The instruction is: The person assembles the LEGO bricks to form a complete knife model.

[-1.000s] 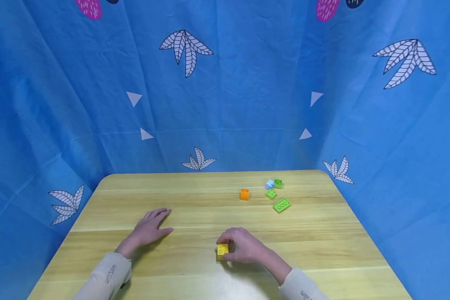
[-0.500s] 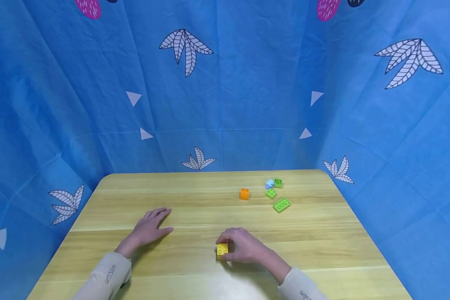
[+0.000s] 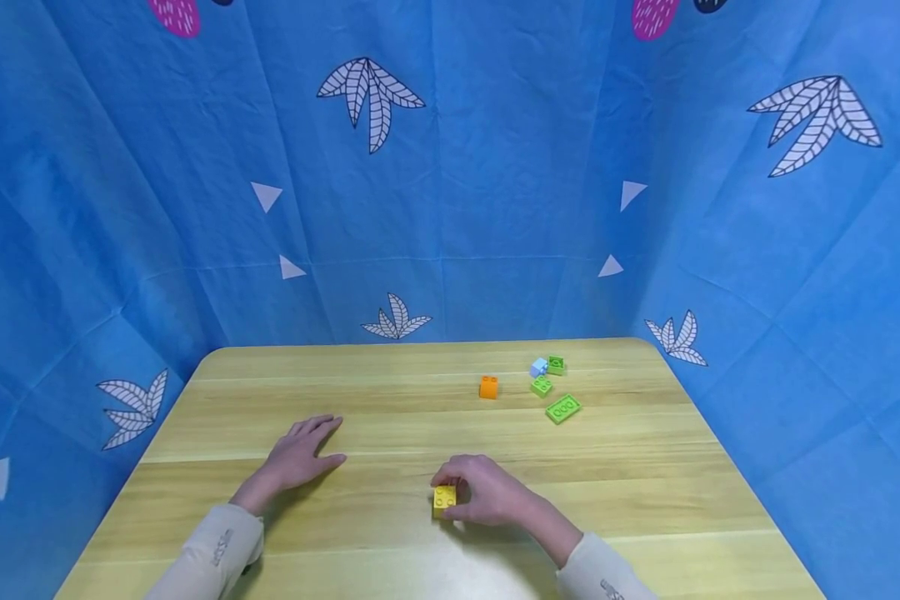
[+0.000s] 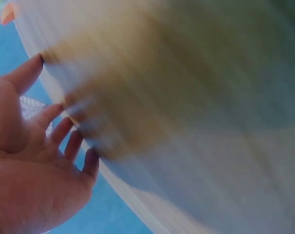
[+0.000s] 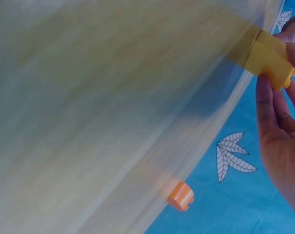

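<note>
My right hand (image 3: pixel 487 493) holds a yellow building brick (image 3: pixel 444 502) by its edges, with the thumb on the near side and fingers at the far side. The brick stands studs up on the wooden table (image 3: pixel 375 533). In the right wrist view the yellow brick (image 5: pixel 269 59) touches the tabletop, and fingertips (image 5: pixel 264 85) press against its side. To the left, my left hand (image 3: pixel 296 457) rests on the table with fingers spread and thumb apart, holding nothing. The left wrist view shows the left hand (image 4: pixel 45 161) with its fingertips at the table surface.
An orange brick (image 3: pixel 488 387) stands farther back. Right of it lie a light blue brick (image 3: pixel 538 367), two small green bricks, one of them here (image 3: pixel 542 386), and a longer green brick (image 3: pixel 563 409) lying studs down. A blue patterned curtain (image 3: pixel 435 183) surrounds the table's back and sides.
</note>
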The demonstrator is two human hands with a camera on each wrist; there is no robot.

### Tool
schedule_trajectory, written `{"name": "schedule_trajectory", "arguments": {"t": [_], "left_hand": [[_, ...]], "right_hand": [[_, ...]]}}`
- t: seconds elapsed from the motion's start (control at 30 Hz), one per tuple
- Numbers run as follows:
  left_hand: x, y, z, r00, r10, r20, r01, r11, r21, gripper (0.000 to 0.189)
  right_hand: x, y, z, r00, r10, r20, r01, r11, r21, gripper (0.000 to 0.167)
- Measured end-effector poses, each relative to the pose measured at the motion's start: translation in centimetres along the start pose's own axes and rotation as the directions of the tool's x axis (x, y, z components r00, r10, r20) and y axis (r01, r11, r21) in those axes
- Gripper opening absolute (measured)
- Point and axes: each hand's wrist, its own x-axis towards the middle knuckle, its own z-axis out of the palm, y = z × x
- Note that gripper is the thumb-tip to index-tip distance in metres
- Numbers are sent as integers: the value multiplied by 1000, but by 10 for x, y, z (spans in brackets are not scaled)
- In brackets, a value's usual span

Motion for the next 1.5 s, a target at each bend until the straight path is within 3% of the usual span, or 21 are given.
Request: {"name": "schedule_trajectory", "arguments": {"t": [0.23,0.47,0.63,0.8,1.03,1.23,1.5], "left_hand": [[-2,14,-6,1000,-3,-6,2,1000,-27,71],[-1,44,-3,997,66,-39,-70,991,-114,72],[-5,66,6,996,92,-10,-92,973,-213,72],[-9,84,16,987,159,11,-149,945,-292,72],[-17,111,27,975,208,78,-165,915,-368,75],[-23,123,36,967,235,100,-174,892,-417,73],[-23,135,44,974,191,118,-114,875,-470,60]], "right_hand": [[-3,1,-2,1000,17,0,-17,999,46,48],[-6,9,-14,998,12,-67,-6,996,88,44],[-11,16,-27,993,26,-118,-13,995,103,41],[-15,30,-41,979,37,-202,-13,993,120,38],[-24,53,-61,939,108,-327,-71,990,124,35],[-32,77,-75,894,177,-413,-132,982,135,36],[-42,105,-93,828,269,-491,-234,963,133,36]]}}
